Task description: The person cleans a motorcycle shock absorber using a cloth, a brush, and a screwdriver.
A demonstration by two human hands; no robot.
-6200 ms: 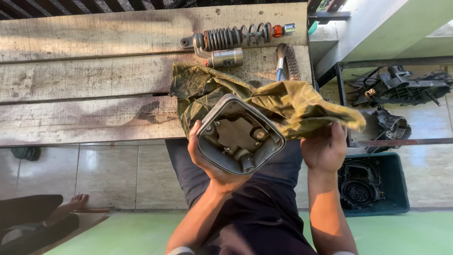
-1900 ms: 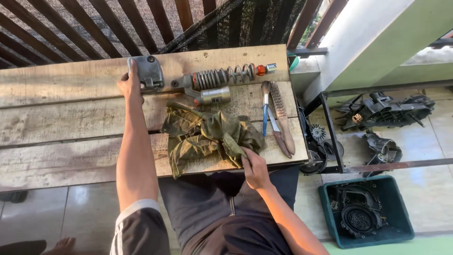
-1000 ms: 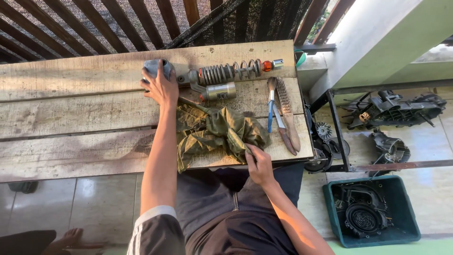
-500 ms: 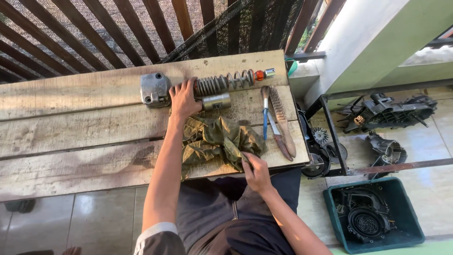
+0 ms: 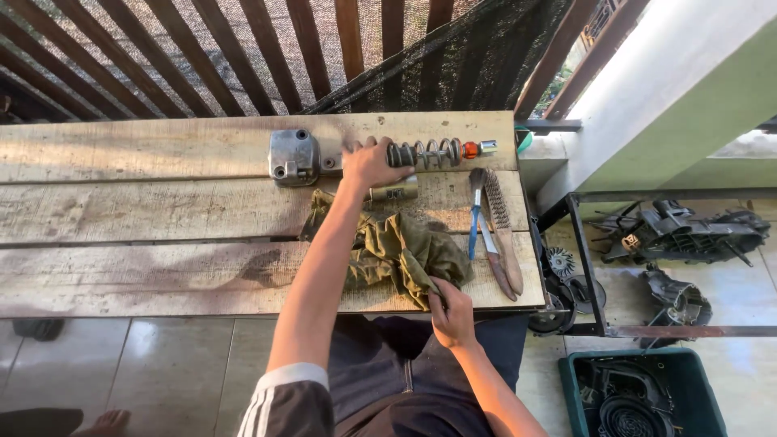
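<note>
At upper centre of the frame, on a plank desk [image 5: 121,210], the left hand [image 5: 371,162] closes its fingers over the near end of a coil-spring shock [image 5: 433,152], steadying it beside a grey metal cover [image 5: 294,157]. Lower centre, the right hand [image 5: 452,314] pinches a corner of an olive rag [image 5: 396,252], pinning it flat. No labels are legible; a green bin [image 5: 647,392] sits lower right.

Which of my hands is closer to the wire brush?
Right. The right hand grips the green rag just beside the wire brush; the left hand rests on the coil spring shock.
</note>
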